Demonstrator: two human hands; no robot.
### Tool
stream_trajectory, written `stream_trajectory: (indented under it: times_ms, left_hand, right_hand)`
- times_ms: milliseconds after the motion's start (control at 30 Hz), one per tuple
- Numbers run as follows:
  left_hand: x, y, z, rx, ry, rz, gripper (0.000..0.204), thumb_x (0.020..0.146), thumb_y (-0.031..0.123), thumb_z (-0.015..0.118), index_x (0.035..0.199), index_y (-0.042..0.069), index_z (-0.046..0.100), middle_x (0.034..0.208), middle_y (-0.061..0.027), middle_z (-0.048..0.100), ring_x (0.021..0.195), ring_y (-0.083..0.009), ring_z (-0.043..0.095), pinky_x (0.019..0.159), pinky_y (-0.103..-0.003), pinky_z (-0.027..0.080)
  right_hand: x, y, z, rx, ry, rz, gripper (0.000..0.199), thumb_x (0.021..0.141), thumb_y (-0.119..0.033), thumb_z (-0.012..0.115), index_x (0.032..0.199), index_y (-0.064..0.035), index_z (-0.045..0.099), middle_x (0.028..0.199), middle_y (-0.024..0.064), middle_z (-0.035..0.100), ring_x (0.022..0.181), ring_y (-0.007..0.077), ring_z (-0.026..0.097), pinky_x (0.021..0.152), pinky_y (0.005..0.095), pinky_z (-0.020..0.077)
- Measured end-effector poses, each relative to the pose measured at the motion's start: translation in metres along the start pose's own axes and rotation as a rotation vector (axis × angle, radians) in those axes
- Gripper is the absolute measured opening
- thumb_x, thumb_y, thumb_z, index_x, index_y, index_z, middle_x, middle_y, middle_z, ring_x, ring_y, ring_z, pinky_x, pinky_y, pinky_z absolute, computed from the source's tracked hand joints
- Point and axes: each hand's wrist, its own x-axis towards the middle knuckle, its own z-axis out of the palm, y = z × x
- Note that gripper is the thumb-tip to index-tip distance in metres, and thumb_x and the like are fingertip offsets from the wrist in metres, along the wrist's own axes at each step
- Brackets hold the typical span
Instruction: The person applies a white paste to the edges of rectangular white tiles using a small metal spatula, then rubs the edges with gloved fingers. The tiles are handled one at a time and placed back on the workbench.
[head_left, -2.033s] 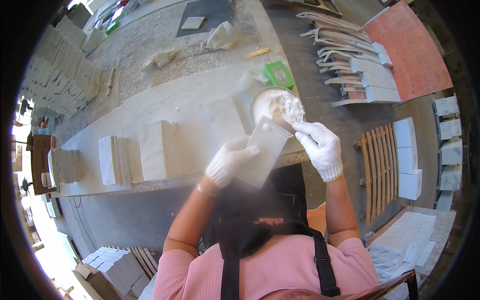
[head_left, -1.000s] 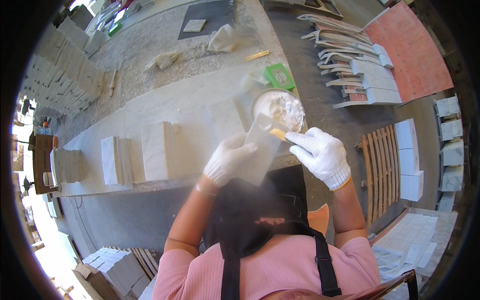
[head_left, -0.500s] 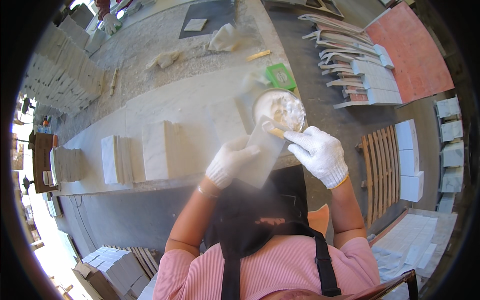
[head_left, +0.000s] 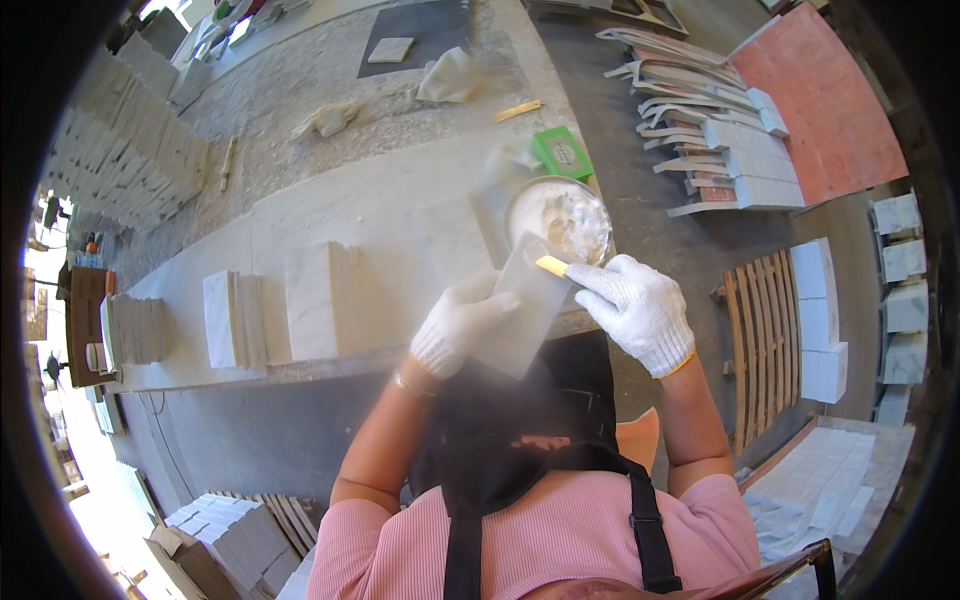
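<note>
My left hand [head_left: 465,320], in a white knit glove, grips the left edge of a pale rectangular tile [head_left: 530,305], thumb on its face. The tile is tilted in front of a round bowl [head_left: 585,222] of white paste and overlaps its near rim. In my gloved right hand [head_left: 640,305] is a small flat yellow strip [head_left: 551,265], like a spreader, pinched between thumb and fingers. The strip's end lies at the tile's upper part. Haze in the picture blurs the tile's lower half.
A green box [head_left: 561,154] stands just beyond the bowl. White tile stacks [head_left: 312,300] line the bench to the left, with a tall stack [head_left: 125,150] farther back. Crumpled cloths [head_left: 448,76] and another yellow strip [head_left: 517,110] lie on the bench. A wooden pallet [head_left: 762,345] is at the right.
The yellow strip has shifted and turned slightly on the tile, now showing its bright face. Another person's gloved hand at the far left has moved off from where it was.
</note>
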Motion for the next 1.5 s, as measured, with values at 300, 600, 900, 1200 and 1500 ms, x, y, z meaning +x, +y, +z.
stream_trajectory:
  times_ms: [300, 600, 900, 1200, 1500]
  left_hand:
    - [-0.002, 0.001, 0.001, 0.046, -0.010, 0.007, 0.046, 0.097, 0.021, 0.074, 0.133, -0.006, 0.067, 0.113, -0.0059, 0.073, 0.097, -0.0119, 0.066, 0.086, -0.029, 0.054]
    - [-0.003, 0.001, -0.001, 0.009, -0.008, -0.002, 0.046, 0.096, 0.021, 0.074, 0.133, -0.005, 0.067, 0.113, -0.0064, 0.073, 0.097, -0.0124, 0.066, 0.087, -0.029, 0.054]
    - [-0.004, 0.000, -0.004, 0.005, 0.024, 0.016, 0.048, 0.098, 0.026, 0.073, 0.133, -0.006, 0.067, 0.112, -0.0078, 0.074, 0.096, -0.0130, 0.067, 0.087, -0.030, 0.055]
    - [0.001, -0.004, -0.022, -0.047, 0.082, -0.048, 0.045, 0.095, 0.018, 0.074, 0.133, -0.006, 0.067, 0.111, -0.0082, 0.073, 0.094, -0.0135, 0.068, 0.081, -0.029, 0.055]
    - [0.001, 0.000, -0.030, -0.089, 0.100, 0.011, 0.048, 0.095, 0.025, 0.077, 0.130, -0.007, 0.069, 0.106, -0.0075, 0.075, 0.090, -0.0132, 0.069, 0.079, -0.030, 0.057]
  right_hand:
    - [0.014, 0.000, 0.000, 0.034, 0.106, -0.051, 0.031, 0.086, -0.020, 0.081, 0.117, -0.0206, 0.082, 0.081, 0.0070, 0.064, 0.072, 0.0264, 0.068, 0.064, 0.0376, 0.0551]
    - [0.001, 0.001, -0.003, -0.009, -0.037, -0.005, 0.030, 0.086, -0.022, 0.081, 0.117, -0.0205, 0.082, 0.083, 0.0060, 0.066, 0.073, 0.0259, 0.069, 0.065, 0.0380, 0.0560]
    - [0.002, 0.017, -0.010, 0.064, 0.090, 0.043, 0.028, 0.086, -0.020, 0.080, 0.114, -0.0191, 0.082, 0.085, 0.0063, 0.069, 0.072, 0.0263, 0.068, 0.066, 0.0362, 0.0550]
    - [0.062, 0.066, 0.018, -0.092, -0.371, 0.304, 0.035, 0.088, -0.044, 0.070, 0.121, -0.0342, 0.078, 0.105, 0.0108, 0.071, 0.101, 0.0350, 0.069, 0.090, 0.0465, 0.0565]
    - [0.180, 0.053, 0.037, -0.177, -0.274, 0.057, 0.055, 0.078, -0.042, 0.081, 0.131, -0.0287, 0.072, 0.144, 0.0069, 0.060, 0.131, 0.0334, 0.056, 0.111, 0.0458, 0.0483]
